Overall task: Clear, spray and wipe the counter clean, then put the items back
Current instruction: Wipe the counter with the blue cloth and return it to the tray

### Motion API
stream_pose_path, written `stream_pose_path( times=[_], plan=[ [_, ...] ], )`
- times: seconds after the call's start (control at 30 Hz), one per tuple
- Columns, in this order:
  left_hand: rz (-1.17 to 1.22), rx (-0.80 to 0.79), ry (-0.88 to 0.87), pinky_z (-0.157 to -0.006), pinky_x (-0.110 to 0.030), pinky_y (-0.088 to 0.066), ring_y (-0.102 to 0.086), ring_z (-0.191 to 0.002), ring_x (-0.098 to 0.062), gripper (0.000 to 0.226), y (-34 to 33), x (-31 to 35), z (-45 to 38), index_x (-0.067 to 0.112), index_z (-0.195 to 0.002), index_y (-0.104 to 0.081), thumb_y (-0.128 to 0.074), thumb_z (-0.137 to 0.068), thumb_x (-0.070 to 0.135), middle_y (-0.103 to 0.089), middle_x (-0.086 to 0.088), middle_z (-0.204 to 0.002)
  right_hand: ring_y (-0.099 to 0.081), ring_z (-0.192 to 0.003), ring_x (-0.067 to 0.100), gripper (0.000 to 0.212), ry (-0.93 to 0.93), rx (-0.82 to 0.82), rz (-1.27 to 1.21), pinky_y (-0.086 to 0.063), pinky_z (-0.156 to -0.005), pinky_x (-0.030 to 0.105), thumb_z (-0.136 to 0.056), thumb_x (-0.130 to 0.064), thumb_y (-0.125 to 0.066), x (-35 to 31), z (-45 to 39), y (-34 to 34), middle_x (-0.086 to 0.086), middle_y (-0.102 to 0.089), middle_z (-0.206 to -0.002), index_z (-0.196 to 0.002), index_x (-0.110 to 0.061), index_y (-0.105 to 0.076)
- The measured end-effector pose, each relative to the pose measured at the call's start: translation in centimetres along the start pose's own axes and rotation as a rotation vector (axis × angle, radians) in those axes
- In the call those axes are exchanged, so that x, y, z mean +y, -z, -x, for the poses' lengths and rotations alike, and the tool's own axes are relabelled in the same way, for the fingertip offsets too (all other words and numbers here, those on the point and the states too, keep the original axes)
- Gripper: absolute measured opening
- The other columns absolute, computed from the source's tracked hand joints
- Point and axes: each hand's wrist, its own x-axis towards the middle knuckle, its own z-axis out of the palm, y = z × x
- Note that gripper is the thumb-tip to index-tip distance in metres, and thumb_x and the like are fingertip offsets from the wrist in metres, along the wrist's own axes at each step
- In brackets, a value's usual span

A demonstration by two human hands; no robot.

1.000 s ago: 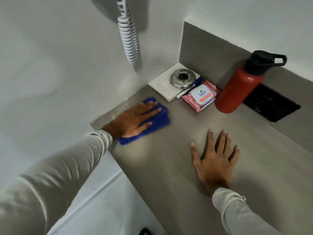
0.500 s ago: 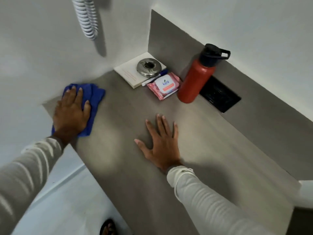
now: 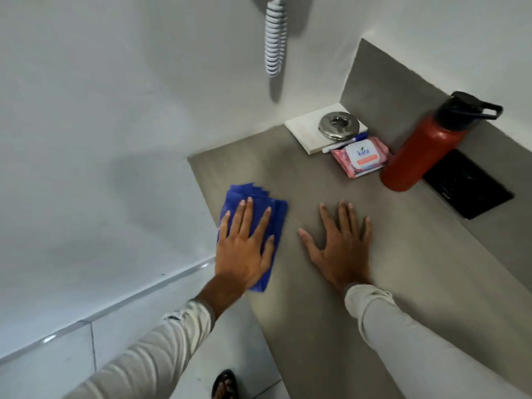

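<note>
My left hand (image 3: 244, 249) presses flat on a folded blue cloth (image 3: 277, 217) at the left edge of the grey counter (image 3: 431, 254). Beside it my right hand (image 3: 342, 249) lies flat on the bare counter, fingers spread, holding nothing. In the far corner a white notepad (image 3: 305, 131) carries a round metal ashtray (image 3: 339, 128). A pen (image 3: 345, 144) and a pink wipes pack (image 3: 361, 158) lie next to it. A red bottle (image 3: 423, 152) with a black cap stands upright to their right.
A black socket panel (image 3: 469, 188) is set into the counter behind the bottle. A coiled white cord (image 3: 275, 41) hangs on the wall above. The counter's left edge drops to a tiled floor (image 3: 86, 341), where a sandalled foot (image 3: 224, 384) shows.
My left hand has slid the blue cloth along the counter's left edge toward me, closer to my right hand. The right hand has stayed flat on the counter.
</note>
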Motion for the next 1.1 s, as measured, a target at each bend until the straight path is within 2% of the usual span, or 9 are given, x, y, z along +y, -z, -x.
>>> stream_pose_path(
  times=[0.13,0.23,0.47,0.6,0.7,0.83,0.9,1.0,1.1],
  plan=[
    [-0.068,-0.22,-0.394,-0.123,-0.049,-0.023,-0.02,-0.153,-0.027,0.061,1.2,-5.0,-6.3,0.03,-0.155,-0.027,-0.031,-0.099,0.053,-0.021,-0.01,-0.165,-0.035,-0.152,0.035,0.08,0.025,0.025,-0.012,-0.022,-0.122,0.064,-0.088,-0.073,-0.042,0.3,-0.1,-0.4,0.02,-0.043,-0.16,-0.15,-0.024,-0.052],
    [-0.095,-0.272,-0.52,-0.124,-0.046,-0.021,-0.022,-0.153,-0.029,0.063,2.2,-8.6,-12.2,0.025,-0.154,-0.03,-0.035,-0.098,0.052,-0.022,-0.012,-0.165,-0.036,-0.152,0.032,0.079,0.035,0.054,-0.01,-0.025,-0.122,0.062,-0.088,-0.075,-0.042,0.6,-0.4,-0.7,0.017,-0.044,-0.16,-0.149,-0.026,-0.053],
    [-0.06,-0.107,-0.078,-0.112,-0.053,-0.038,-0.037,-0.143,-0.041,0.065,1.2,-12.6,-14.1,0.018,-0.151,-0.038,-0.03,-0.095,0.051,-0.035,-0.024,-0.157,-0.032,-0.154,0.028,0.078,-0.009,-0.012,-0.003,-0.021,-0.125,0.059,-0.088,-0.077,-0.044,0.2,-0.6,-0.1,0.012,-0.041,-0.163,-0.15,-0.031,-0.051],
    [0.022,-0.039,0.359,-0.118,-0.053,-0.022,-0.019,-0.151,-0.04,0.063,0.2,-7.4,-10.0,0.018,-0.155,-0.026,-0.035,-0.099,0.045,-0.018,-0.025,-0.163,-0.03,-0.155,0.025,0.071,-0.041,-0.033,-0.043,-0.017,-0.127,0.056,-0.092,-0.072,-0.045,-0.3,-0.6,0.7,0.009,-0.039,-0.164,-0.15,-0.032,-0.05],
    [0.092,-0.041,0.486,-0.123,-0.054,-0.015,-0.009,-0.154,-0.038,0.062,0.2,-2.7,-5.7,0.019,-0.157,-0.02,-0.037,-0.101,0.04,-0.008,-0.023,-0.165,-0.04,-0.15,0.025,0.058,-0.101,-0.002,-0.193,-0.02,-0.126,0.051,-0.098,-0.058,-0.048,-0.7,-0.4,1.5,0.011,-0.049,-0.158,-0.141,-0.022,-0.063],
    [0.077,-0.067,0.355,-0.126,-0.05,-0.009,-0.013,-0.153,-0.037,0.061,0.3,6.0,2.1,0.02,-0.157,-0.019,-0.028,-0.099,0.038,-0.014,-0.026,-0.163,-0.058,-0.134,0.032,0.033,-0.366,0.125,-0.83,-0.039,-0.119,0.048,-0.104,-0.02,-0.057,-0.3,0.5,4.2,0.018,-0.067,-0.137,-0.125,0.001,-0.071],
    [0.135,-0.11,0.288,-0.126,-0.052,-0.011,-0.016,-0.152,-0.039,0.062,0.5,11.5,6.1,0.017,-0.157,-0.02,-0.034,-0.099,0.036,-0.018,-0.027,-0.162,-0.062,-0.129,0.03,0.033,-0.516,0.184,-1.002,-0.043,-0.116,0.047,-0.107,-0.018,-0.051,1.3,1.8,6.1,0.017,-0.069,-0.132,-0.126,0.002,-0.07],
    [0.226,-0.257,0.107,-0.125,-0.055,-0.013,-0.013,-0.153,-0.038,0.068,1.5,20.0,11.9,0.016,-0.157,-0.018,-0.042,-0.097,0.037,-0.016,-0.025,-0.162,-0.064,-0.124,0.03,0.031,-0.511,0.24,-0.855,-0.045,-0.113,0.049,-0.108,-0.015,-0.05,5.0,6.1,8.7,0.017,-0.071,-0.127,-0.123,0.002,-0.07],
    [0.362,-0.456,-0.106,-0.125,-0.051,-0.015,-0.016,-0.153,-0.033,0.065,3.3,23.0,14.9,0.017,-0.156,-0.023,-0.024,-0.093,0.036,-0.018,-0.02,-0.164,-0.064,-0.122,0.029,0.029,-0.477,0.258,-0.65,-0.046,-0.112,0.049,-0.105,-0.017,-0.051,8.5,11.3,10.4,0.015,-0.071,-0.126,-0.121,-0.002,-0.071]
  ],
)
